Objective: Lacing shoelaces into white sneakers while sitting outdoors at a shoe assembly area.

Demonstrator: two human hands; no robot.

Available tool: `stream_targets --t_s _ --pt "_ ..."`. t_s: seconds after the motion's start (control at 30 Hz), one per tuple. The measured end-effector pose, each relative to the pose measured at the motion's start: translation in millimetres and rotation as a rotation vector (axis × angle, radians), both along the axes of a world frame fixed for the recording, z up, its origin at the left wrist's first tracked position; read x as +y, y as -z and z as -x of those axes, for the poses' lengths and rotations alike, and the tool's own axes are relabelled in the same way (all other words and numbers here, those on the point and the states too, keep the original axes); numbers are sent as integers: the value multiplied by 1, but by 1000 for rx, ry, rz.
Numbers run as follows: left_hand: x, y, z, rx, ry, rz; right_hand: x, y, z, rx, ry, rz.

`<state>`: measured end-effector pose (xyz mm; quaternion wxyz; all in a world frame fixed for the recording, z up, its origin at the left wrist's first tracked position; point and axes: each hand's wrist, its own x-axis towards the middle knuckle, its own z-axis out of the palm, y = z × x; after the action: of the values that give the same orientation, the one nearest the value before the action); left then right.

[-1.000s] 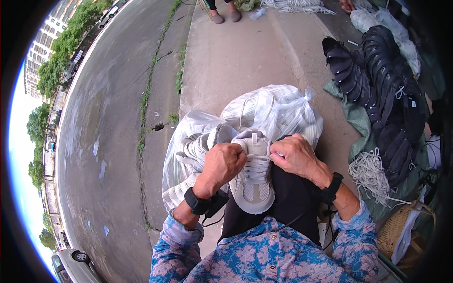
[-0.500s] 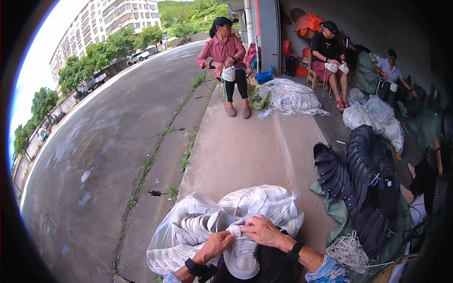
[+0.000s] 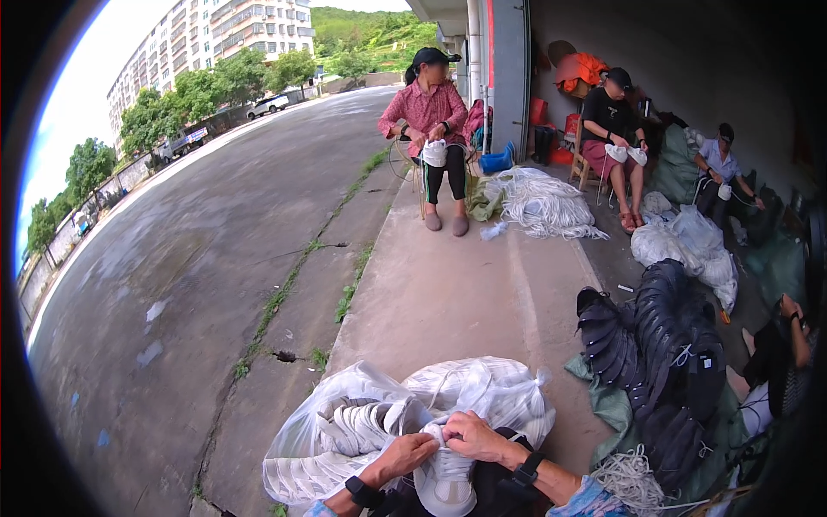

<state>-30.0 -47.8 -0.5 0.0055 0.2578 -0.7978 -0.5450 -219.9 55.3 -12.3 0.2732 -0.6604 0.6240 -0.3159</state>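
Note:
A white sneaker point(image 3: 448, 488) sits on my lap with its toe toward me and its laces point(image 3: 450, 464) crossing the front. My left hand point(image 3: 407, 453) is closed on the shoe's upper edge, thumb and fingers pinched by the tongue. Opposite it, my right hand point(image 3: 475, 436) is closed at the top eyelets; whether its fingertips also pinch a lace end is too small to tell. Just beyond, a clear plastic bag point(image 3: 297, 431) holds several pale shoe uppers point(image 3: 357, 425). A second full bag point(image 3: 491, 383) lies beside it.
Black shoe uppers point(image 3: 680, 319) are piled on green sheeting point(image 3: 616, 414) at the right, near a bundle of white laces point(image 3: 633, 478). Ahead, three seated people point(image 3: 435, 112) handle white shoes. A heap of white laces point(image 3: 547, 202) lies by them. Someone's arm point(image 3: 797, 332) shows at far right.
The view has shifted slightly, so the background sits lower and further right. My hands stay on the sneaker, fingers drawn a little closer together over its tongue. The arm at far right has come further in.

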Motion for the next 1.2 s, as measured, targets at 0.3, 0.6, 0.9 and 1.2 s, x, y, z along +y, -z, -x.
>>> stream_targets --t_s 0.3,0.6,0.9,1.2 --pt "8 -7 -8 42 -63 -119 21 -27 -21 205 158 64" --pt "-29 -50 -14 384 -401 -804 83 -44 81 495 463 154" --pt "-15 -19 0 745 -695 -1146 89 -8 57 467 529 120" --pt "2 -14 -2 726 -843 -1053 58 3 20 323 247 158"
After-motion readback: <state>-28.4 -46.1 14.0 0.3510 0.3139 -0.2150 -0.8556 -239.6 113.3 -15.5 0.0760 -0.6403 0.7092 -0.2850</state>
